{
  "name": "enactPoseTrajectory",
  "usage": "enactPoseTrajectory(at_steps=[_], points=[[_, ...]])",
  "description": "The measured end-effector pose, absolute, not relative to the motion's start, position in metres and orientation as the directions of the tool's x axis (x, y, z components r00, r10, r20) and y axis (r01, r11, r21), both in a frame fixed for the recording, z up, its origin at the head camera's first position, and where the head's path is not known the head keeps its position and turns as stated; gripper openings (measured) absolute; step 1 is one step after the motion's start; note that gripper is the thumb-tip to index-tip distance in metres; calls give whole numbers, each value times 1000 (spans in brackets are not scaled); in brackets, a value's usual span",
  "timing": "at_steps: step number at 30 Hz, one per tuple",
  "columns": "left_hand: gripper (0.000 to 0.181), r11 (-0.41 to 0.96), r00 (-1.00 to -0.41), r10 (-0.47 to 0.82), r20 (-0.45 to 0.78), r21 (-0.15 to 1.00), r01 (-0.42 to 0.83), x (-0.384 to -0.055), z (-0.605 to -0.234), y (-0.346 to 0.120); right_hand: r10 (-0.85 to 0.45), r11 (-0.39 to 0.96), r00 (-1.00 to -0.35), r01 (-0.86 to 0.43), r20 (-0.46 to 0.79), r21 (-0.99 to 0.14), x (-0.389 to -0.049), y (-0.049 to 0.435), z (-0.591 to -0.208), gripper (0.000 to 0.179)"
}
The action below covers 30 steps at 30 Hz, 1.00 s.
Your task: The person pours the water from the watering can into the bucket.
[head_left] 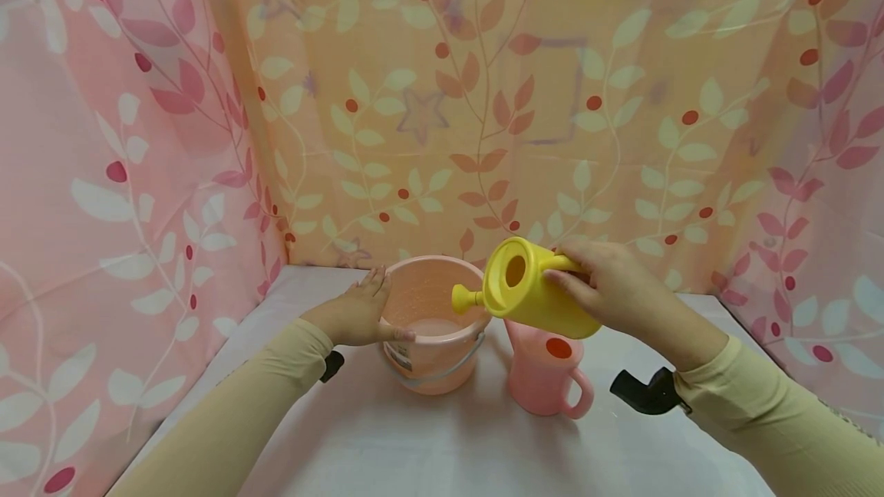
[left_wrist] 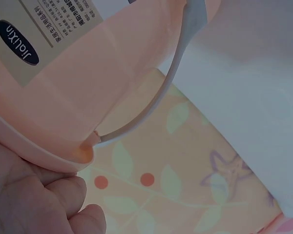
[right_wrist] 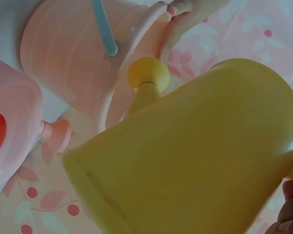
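My left hand (head_left: 355, 311) holds the rim of a peach bucket (head_left: 442, 370), its thumb along the near edge and its fingers at the left side. Bent fingertips show beside the rim in the left wrist view. The bucket stands upright, its grey handle (head_left: 431, 379) hanging down in front. My right hand (head_left: 615, 278) grips a yellow watering can (head_left: 545, 305) by its handle, raised and tipped toward the bucket. Its spout head (right_wrist: 148, 74) points over the bucket's opening. Below it stands a pink watering can (head_left: 539, 378) with a red oval on top.
Both cans and the bucket are on a white table surface (head_left: 407, 451). A leaf-patterned orange cloth (head_left: 414, 98) hangs behind it, and pink patterned cloths (head_left: 90, 198) flank both sides. A black wrist device (head_left: 645, 391) sticks out below the right sleeve.
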State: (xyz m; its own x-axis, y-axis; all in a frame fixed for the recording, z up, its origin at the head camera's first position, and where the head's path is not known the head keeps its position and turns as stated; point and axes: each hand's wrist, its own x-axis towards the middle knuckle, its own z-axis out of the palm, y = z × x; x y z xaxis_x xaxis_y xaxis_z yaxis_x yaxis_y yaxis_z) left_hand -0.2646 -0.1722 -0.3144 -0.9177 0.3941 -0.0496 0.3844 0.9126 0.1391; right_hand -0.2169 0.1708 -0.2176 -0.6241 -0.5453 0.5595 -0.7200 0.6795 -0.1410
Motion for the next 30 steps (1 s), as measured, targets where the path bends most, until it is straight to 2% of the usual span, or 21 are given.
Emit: enactPoseTrajectory(at_steps=[30], points=[[118, 912, -919, 392, -53, 151, 380, -262, -313, -172, -580, 646, -571, -757, 581, -98, -220, 170, -213, 18]])
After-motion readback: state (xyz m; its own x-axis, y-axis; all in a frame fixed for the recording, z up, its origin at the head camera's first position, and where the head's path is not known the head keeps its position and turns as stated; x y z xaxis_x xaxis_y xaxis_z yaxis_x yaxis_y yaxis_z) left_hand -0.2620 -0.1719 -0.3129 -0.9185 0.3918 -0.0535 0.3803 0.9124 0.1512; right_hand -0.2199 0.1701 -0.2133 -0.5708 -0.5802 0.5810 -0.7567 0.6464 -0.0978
